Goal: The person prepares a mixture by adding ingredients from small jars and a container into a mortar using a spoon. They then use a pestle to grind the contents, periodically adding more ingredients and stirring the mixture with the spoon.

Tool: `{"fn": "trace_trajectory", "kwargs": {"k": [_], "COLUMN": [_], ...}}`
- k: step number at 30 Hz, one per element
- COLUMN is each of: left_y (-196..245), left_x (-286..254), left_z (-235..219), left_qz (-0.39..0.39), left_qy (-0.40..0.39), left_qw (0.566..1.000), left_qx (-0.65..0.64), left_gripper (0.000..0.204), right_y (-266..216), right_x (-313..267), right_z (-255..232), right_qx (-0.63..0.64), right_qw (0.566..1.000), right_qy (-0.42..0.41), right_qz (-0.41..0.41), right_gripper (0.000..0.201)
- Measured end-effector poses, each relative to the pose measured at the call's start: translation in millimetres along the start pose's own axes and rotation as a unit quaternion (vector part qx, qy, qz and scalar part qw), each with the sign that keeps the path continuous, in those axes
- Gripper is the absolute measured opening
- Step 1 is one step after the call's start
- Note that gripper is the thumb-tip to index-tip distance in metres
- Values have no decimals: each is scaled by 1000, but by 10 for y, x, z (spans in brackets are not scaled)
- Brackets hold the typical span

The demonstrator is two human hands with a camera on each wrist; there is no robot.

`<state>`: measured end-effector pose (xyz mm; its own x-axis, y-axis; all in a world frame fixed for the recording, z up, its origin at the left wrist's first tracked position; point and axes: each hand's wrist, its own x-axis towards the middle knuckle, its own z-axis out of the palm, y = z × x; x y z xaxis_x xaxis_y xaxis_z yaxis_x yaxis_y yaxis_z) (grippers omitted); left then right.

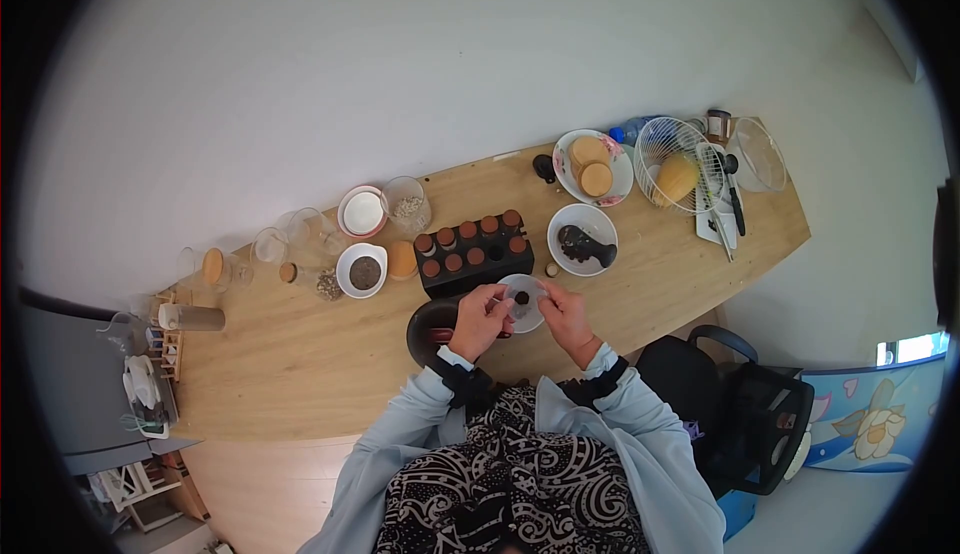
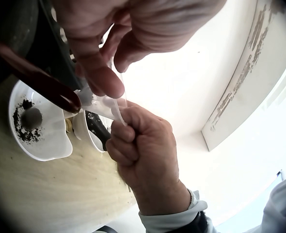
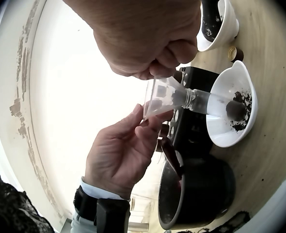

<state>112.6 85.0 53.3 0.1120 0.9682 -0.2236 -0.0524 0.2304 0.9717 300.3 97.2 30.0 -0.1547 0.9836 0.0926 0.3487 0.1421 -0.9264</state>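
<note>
A clear plastic funnel [image 3: 168, 94] sits in the neck of a small glass bottle [image 3: 199, 102]. Dark powder shows at the bottle's bottom, over a white spouted bowl [image 3: 221, 128] with scattered dark powder. My left hand [image 1: 482, 322] pinches the funnel's rim on one side, thumb and fingertips at the edge. On the opposite side, my right hand [image 1: 570, 326] grips the same rim with curled fingers. In the left wrist view, the left hand's fingers partly cover the funnel.
A black pot [image 3: 196, 194] with a dark red handle stands beside the left hand. Beyond the hands is a black rack [image 1: 460, 279] of brown-capped bottles. A white bowl [image 1: 583, 266] holding a black pestle and a small cap [image 1: 551, 269] lie to the right; jars line the left.
</note>
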Motion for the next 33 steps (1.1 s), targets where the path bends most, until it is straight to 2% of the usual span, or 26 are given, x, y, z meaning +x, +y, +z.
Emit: {"fn": "trace_trajectory", "kwargs": {"k": [10,13,17,19,25,28,33], "left_y": [10,-45,5,34,-4,13,19], "left_x": [21,2,-6,16,-4,13,4], "left_z": [20,24,34,38,47,48,56], "left_qz": [-18,-6,-15,-21,-21,-17,-20], "left_qy": [-8,-9,-1,-4,-6,-10,-12], "left_qw": [1000,1000,1000,1000,1000,1000,1000], "left_qx": [-8,-17,-15,-12,-16,-13,-7], "left_gripper": [20,20,19,18,16,15,15], "right_y": [-108,-47,-12,-26,-45,-40,31], "right_x": [22,8,-14,-2,7,-19,-4], "right_z": [-44,-28,-24,-20,-38,-30,-16], "right_qx": [29,17,-6,15,14,12,34], "right_qw": [1000,1000,1000,1000,1000,1000,999], "right_qy": [-4,-5,-10,9,-13,9,1], "right_qz": [3,25,8,7,18,6,18], "right_gripper": [29,29,29,29,29,29,29]}}
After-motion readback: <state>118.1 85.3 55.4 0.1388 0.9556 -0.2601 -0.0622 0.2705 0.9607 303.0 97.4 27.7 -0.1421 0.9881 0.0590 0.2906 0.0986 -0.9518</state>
